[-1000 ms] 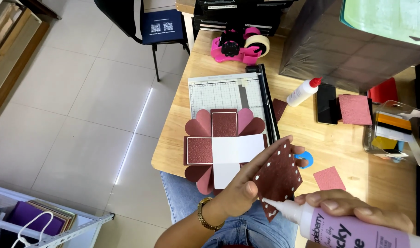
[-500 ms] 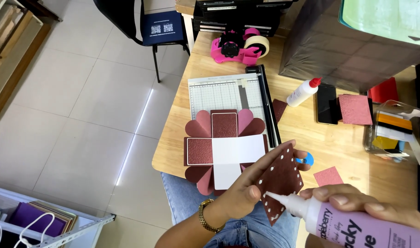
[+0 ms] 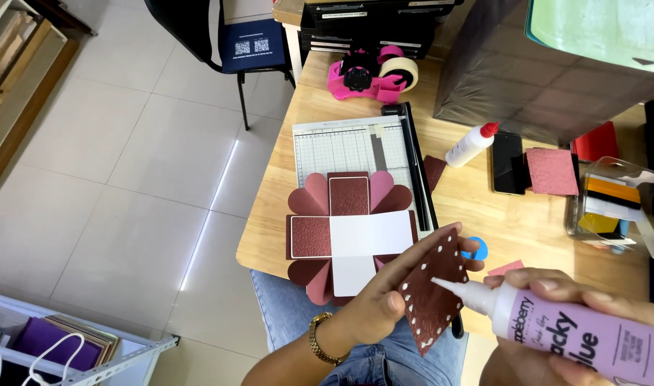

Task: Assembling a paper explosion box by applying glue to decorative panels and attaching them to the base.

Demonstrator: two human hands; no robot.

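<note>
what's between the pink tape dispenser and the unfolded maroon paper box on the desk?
The paper trimmer, its gridded white bed filling that stretch of desk, seen in the head view.

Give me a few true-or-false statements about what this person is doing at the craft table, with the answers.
1. The left hand holds a dark red card square dotted with white glue. True.
2. The right hand holds scissors. False: it holds a purple glue bottle, nozzle at the card.
3. A pink tape dispenser sits at the table's far edge. True.
4. The folded-out paper box lies on the floor. False: it lies on the wooden table, beside the paper trimmer.
5. The small white glue bottle has a blue cap. False: the cap is red.
</note>
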